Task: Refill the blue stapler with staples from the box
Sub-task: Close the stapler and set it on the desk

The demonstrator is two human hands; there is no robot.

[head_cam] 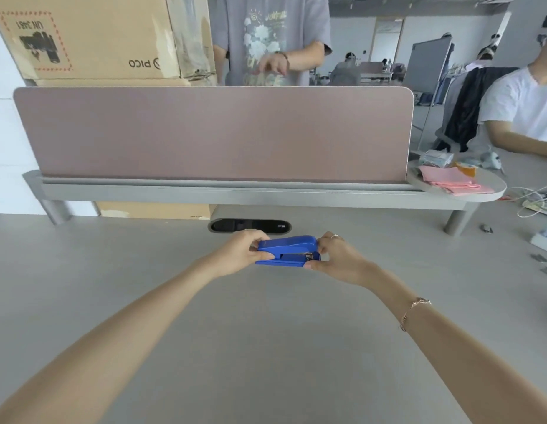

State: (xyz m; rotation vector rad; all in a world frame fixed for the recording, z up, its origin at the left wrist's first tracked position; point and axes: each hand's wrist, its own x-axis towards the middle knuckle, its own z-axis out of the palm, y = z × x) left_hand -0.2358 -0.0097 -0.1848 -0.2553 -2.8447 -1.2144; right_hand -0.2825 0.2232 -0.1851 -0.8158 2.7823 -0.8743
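Observation:
The blue stapler (289, 250) lies lengthwise across the middle of the grey desk (266, 347), its top arm down. My left hand (240, 254) grips its left end with the thumb on the near side. My right hand (335, 258) pinches its right end, fingers over the top and thumb under the base. A small metal part shows at the stapler's right front. Loose staple strips (538, 257) lie at the far right edge of the desk. No staple box is in view.
A pink divider panel (211, 133) on a grey rail closes off the back of the desk, with a dark cable slot (249, 225) just behind the stapler. Pink papers (449, 179) and cables lie at the right. Cardboard boxes stand at the back left. A person stands behind the divider; another sits at the right.

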